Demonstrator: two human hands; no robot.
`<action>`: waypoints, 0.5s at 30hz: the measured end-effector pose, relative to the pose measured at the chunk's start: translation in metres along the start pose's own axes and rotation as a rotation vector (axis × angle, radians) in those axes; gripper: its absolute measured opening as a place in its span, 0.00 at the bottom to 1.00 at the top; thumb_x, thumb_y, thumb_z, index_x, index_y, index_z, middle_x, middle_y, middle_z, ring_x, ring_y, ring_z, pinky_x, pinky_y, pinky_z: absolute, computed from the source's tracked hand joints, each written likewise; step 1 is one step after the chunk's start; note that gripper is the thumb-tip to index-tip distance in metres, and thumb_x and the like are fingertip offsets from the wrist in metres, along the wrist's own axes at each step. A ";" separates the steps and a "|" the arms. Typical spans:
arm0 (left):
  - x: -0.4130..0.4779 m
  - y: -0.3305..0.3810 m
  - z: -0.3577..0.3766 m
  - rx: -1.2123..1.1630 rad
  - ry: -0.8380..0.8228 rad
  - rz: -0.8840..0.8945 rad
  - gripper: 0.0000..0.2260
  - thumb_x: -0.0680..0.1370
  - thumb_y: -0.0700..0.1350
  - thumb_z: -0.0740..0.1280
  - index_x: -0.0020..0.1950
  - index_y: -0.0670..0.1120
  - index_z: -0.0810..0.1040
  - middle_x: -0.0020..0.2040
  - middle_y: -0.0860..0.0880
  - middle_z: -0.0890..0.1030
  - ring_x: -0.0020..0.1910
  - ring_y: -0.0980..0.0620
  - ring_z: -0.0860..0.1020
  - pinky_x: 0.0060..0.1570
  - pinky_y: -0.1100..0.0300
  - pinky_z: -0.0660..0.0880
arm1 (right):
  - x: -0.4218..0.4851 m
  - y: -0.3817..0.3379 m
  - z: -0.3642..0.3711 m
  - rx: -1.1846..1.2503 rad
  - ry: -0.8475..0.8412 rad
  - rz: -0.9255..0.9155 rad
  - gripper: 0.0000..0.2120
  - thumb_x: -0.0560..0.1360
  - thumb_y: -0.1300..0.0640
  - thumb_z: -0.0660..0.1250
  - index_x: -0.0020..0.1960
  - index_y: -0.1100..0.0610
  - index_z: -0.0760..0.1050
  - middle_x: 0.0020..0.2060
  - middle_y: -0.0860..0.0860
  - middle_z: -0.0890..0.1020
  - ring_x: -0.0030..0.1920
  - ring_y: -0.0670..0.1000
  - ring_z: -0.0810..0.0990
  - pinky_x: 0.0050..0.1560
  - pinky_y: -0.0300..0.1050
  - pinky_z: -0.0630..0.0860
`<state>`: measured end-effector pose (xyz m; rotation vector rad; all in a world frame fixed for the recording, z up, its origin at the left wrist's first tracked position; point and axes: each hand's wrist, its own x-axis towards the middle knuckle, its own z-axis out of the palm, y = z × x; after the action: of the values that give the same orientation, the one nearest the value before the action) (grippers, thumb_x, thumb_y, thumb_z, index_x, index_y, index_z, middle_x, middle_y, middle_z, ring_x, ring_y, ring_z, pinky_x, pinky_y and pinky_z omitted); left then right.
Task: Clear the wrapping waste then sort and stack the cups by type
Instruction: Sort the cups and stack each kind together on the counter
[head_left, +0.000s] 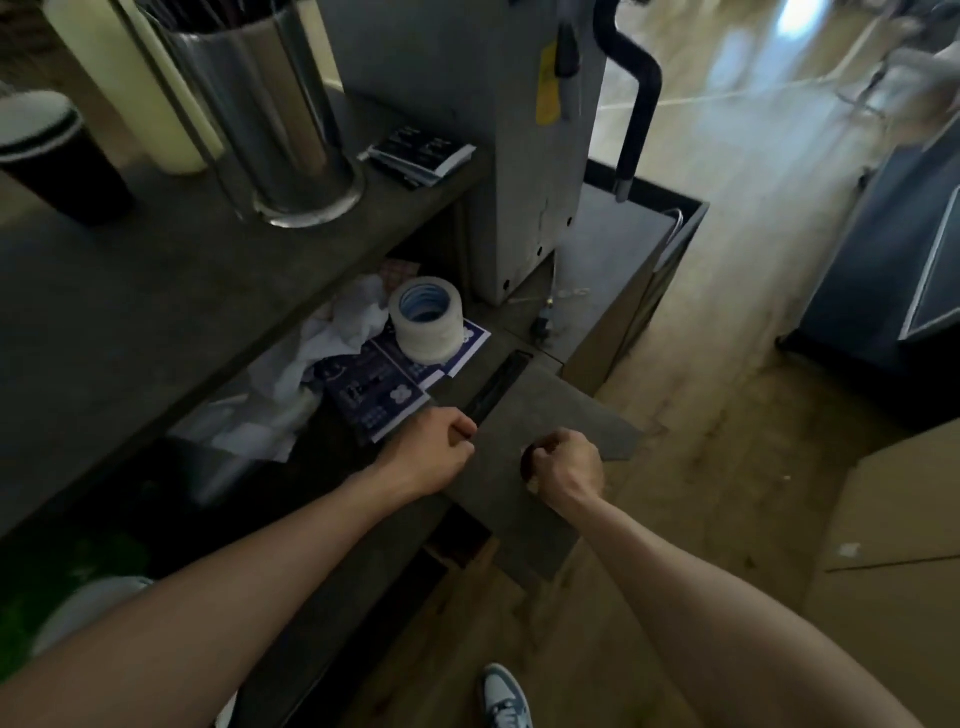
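Observation:
My left hand (434, 457) is closed on the upper edge of a grey cabinet door (545, 405) that swings out below the counter. My right hand (569, 467) is a fist on the door's face, closed around a small dark round knob. Behind the door, crumpled white wrapping (337, 332) lies on the lower shelf. On the counter at far left stands a black paper cup (62, 161) with a white inside. Beside it leans a tall cream stack of cups (130, 88).
A steel canister (270, 119) holding dark straws stands on the dark counter (130, 291). A roll of white tape (426, 319) sits on blue printed sheets (379, 395) on the shelf. A grey machine (467, 104) rises behind. Flat cardboard (883, 509) lies on the wooden floor at right.

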<state>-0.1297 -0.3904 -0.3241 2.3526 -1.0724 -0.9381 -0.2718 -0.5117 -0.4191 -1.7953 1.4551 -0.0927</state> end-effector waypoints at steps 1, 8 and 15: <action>-0.007 0.001 -0.008 -0.010 0.018 -0.002 0.13 0.79 0.45 0.68 0.63 0.51 0.76 0.55 0.52 0.81 0.51 0.57 0.81 0.53 0.57 0.79 | -0.012 -0.011 -0.008 -0.022 0.052 -0.074 0.02 0.76 0.53 0.68 0.47 0.51 0.79 0.41 0.47 0.80 0.42 0.50 0.80 0.43 0.47 0.80; -0.093 -0.010 -0.065 -0.125 0.356 0.040 0.11 0.79 0.49 0.68 0.60 0.49 0.79 0.53 0.54 0.82 0.51 0.58 0.80 0.53 0.62 0.76 | -0.100 -0.125 -0.006 0.364 -0.069 -0.385 0.07 0.77 0.55 0.67 0.55 0.53 0.77 0.45 0.46 0.81 0.45 0.44 0.80 0.47 0.42 0.78; -0.231 -0.095 -0.083 -0.322 0.836 0.071 0.11 0.78 0.49 0.69 0.59 0.48 0.80 0.54 0.54 0.82 0.52 0.62 0.80 0.54 0.65 0.76 | -0.188 -0.188 0.060 0.276 -0.835 -0.444 0.23 0.80 0.47 0.62 0.74 0.46 0.65 0.67 0.50 0.74 0.63 0.50 0.73 0.60 0.52 0.74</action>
<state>-0.1337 -0.1461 -0.2255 2.0754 -0.5935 -0.0374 -0.1555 -0.3186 -0.2663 -1.5996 0.4268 0.2036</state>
